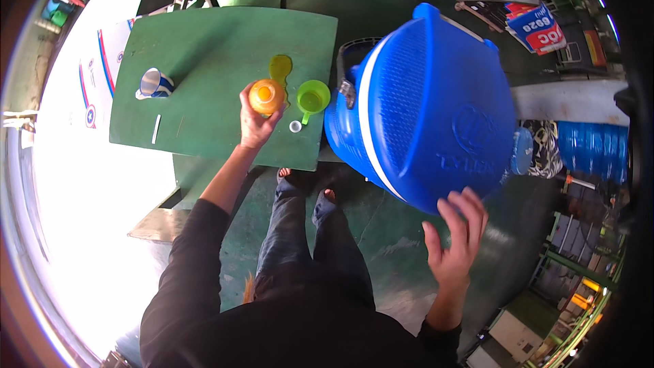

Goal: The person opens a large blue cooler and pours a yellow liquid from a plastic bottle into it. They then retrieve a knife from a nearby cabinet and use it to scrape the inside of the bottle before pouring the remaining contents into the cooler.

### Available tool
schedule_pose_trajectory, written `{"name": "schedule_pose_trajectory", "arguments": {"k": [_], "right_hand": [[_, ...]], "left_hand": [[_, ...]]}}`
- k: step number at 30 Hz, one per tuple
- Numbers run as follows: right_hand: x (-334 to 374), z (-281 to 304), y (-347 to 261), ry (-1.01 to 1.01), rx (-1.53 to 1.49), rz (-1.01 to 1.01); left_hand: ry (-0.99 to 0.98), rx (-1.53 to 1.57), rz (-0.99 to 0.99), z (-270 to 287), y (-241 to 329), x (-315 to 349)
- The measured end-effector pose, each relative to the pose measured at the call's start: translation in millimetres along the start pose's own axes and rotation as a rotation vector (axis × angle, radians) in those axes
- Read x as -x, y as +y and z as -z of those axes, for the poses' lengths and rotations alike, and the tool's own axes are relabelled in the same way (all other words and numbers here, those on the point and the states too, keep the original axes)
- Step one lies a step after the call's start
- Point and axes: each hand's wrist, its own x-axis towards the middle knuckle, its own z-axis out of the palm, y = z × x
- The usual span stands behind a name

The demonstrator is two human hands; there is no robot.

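Observation:
My left hand (255, 121) is wrapped round an orange bottle (266, 97) seen from above, over the green table (225, 48). Beside it stands a light green mug (313, 97), its handle pointing toward me. A small white bottle cap (295, 126) lies between the bottle and the mug. Just beyond the bottle is a yellowish patch (280, 67); whether it is liquid or coloured light I cannot tell. My right hand (461, 238) holds nothing, its fingers apart, close to the near edge of a large blue cooler jug (436, 109) with a white band.
A blue-and-white mug (155, 84) stands at the table's left, with a white strip (157, 129) nearer me. The cooler rises past the table's right edge. Behind it, a pale beam (572, 101) and blue water containers (593, 150) stand right. A bench corner (160, 223) juts out at lower left.

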Motion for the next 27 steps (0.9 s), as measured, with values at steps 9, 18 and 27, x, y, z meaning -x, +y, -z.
{"name": "schedule_pose_trajectory", "arguments": {"k": [9, 18, 27], "right_hand": [[-20.8, 11.2, 56.1, -0.014, 0.218, 0.536], [-35.9, 15.8, 77.4, -0.39, 0.175, 0.689], [-50.1, 31.8, 69.2, -0.305, 0.347, 1.107]], "left_hand": [[-0.209, -0.081, -0.03, 52.1, 134.8, 34.1], [-0.199, -0.11, -0.045, 32.5, 217.4, 82.4], [-0.106, -0.148, -0.077, 15.7, 235.6, 115.0]]}}
